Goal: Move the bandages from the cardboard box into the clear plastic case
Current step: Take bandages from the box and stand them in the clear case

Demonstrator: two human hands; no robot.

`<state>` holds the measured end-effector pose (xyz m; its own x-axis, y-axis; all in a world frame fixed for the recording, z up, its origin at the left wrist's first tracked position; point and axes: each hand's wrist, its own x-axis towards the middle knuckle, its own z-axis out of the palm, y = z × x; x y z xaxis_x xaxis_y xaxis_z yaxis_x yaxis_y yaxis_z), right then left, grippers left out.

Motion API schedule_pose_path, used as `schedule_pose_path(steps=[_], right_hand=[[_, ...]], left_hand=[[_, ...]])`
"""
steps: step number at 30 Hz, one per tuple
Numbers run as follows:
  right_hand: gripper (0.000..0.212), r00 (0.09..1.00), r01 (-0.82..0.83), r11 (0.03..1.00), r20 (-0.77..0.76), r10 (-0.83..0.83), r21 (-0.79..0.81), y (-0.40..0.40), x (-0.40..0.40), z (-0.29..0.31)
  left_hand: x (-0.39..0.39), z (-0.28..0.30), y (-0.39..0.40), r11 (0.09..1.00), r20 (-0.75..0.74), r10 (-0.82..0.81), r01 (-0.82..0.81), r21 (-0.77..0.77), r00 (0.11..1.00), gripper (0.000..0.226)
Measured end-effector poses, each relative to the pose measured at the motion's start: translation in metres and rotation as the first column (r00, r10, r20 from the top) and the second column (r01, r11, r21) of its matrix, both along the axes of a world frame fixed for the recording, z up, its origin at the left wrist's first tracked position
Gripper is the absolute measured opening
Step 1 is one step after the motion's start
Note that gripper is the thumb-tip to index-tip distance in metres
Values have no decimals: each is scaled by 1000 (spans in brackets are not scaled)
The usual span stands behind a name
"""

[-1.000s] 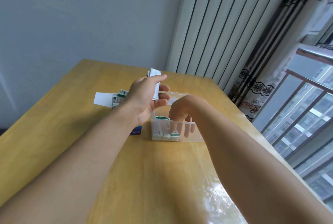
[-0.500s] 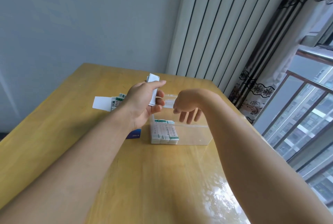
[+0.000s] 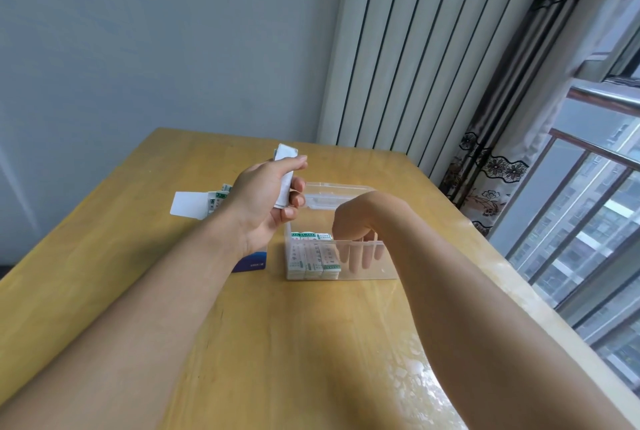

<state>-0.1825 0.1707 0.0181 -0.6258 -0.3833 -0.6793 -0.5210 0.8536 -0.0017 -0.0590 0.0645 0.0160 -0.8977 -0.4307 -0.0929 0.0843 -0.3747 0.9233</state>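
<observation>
My left hand (image 3: 268,201) grips a small stack of white-wrapped bandages (image 3: 286,173), held upright above the yellow wooden table (image 3: 277,343), with more of them, printed in green, peeking from the open white and blue cardboard box (image 3: 204,203) lying behind my wrist. My right hand (image 3: 356,232) reaches down into the clear rectangular plastic case (image 3: 367,274), fingers hanging straight and loose, holding nothing, just beside the rows of green-and-white bandage packets (image 3: 311,255) packed against its left end
</observation>
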Motion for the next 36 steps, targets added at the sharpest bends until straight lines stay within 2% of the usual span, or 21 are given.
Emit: schedule_pose_path(steps=[9, 13, 15, 18, 20, 21, 23, 24, 25, 27, 30, 32, 36], right_hand=[[31, 1000, -20, 999, 9, 20, -35, 0, 15, 7], [41, 999, 43, 999, -33, -43, -18, 5, 10, 10], [44, 992, 80, 993, -88, -87, -83, 8, 7, 16], [31, 968, 64, 962, -217, -124, -265, 10, -6, 25], [23, 911, 11, 861, -350, -218, -509, 12, -13, 28], [24, 880, -47, 751, -383, -281, -659, 14, -12, 29], [23, 897, -147, 461, -314, -311, -875, 23, 7, 31], [25, 929, -162, 343, -260, -264, -925, 26, 18, 32], [28, 954, -153, 279, -215, -209, -948, 31, 28, 32], [30, 973, -156, 268, -195, -125, -951, 33, 36, 26], [20, 971, -155, 250, -195, -140, -956, 29, 31, 20], [11, 975, -146, 206, -175, -134, -968, 29, 30, 20], [5, 973, -195, 142, -209, -94, -971, 27, 30, 22]], left_hand=[[0, 0, 1, 1000, 9, -4, 4, 4, 1000, 21], [1, 1, 1, 1000, 8, -5, 5, 11, 1000, 24], [1, 1, 1, 1000, 5, -10, 10, 12, 1000, 24], [1, 0, 0, 1000, 0, -16, 16, -1, 1000, 20], [1, -1, 0, 999, 7, -37, 37, -20, 999, 25], [0, -2, 0, 998, 13, -53, 53, -32, 999, 28], [1, -4, 2, 993, 35, -84, 87, -82, 996, 31], [1, -4, 3, 988, 45, -91, 96, -124, 995, 32], [1, -4, 4, 980, 53, -98, 106, -168, 994, 32], [0, -5, 7, 965, 60, -109, 120, -234, 992, 40], [1, -6, 8, 947, 68, -137, 151, -285, 988, 46], [4, -4, 9, 932, 94, -162, 183, -314, 982, 41], [9, 1, 9, 914, 204, -153, 217, -343, 967, 13]])
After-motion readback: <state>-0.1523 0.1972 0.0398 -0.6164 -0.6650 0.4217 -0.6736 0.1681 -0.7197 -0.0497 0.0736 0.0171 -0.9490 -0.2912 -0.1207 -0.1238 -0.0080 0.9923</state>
